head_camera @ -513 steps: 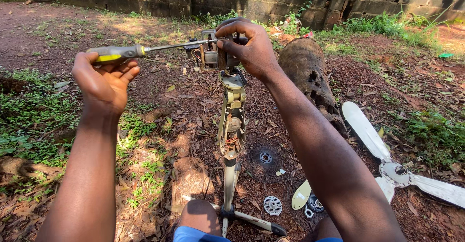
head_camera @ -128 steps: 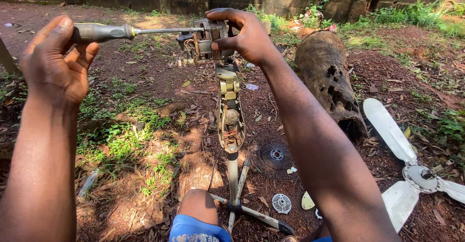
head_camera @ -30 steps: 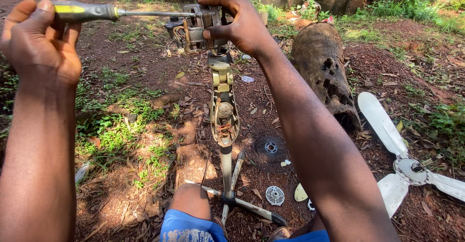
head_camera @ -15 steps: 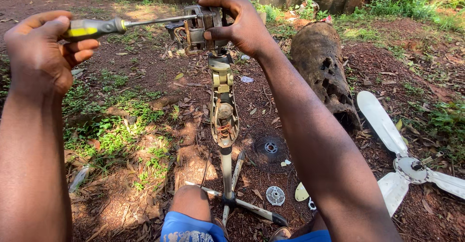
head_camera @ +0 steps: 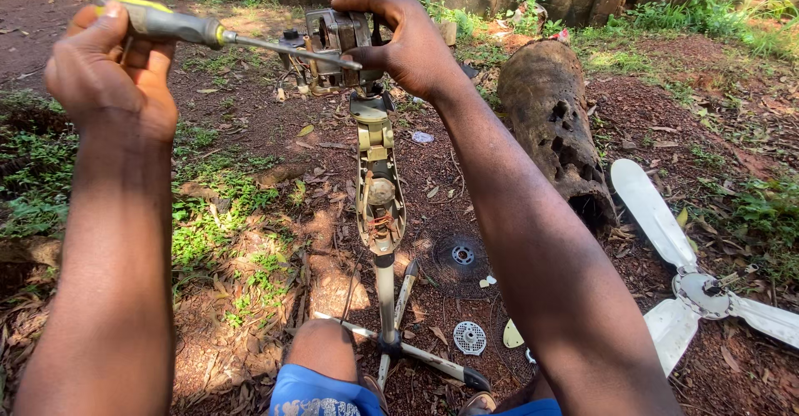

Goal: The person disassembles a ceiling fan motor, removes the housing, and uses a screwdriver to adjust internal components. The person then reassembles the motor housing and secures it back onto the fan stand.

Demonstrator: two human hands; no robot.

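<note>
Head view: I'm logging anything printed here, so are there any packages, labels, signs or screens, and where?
None shows: only the left hand with a screwdriver, the right hand on a fan motor, a log and white fan blades.

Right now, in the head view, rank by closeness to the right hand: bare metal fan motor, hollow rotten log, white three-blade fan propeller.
1. Bare metal fan motor: gripped in the right hand.
2. Hollow rotten log: on the ground, to its right.
3. White three-blade fan propeller: far right, lower down.
</note>
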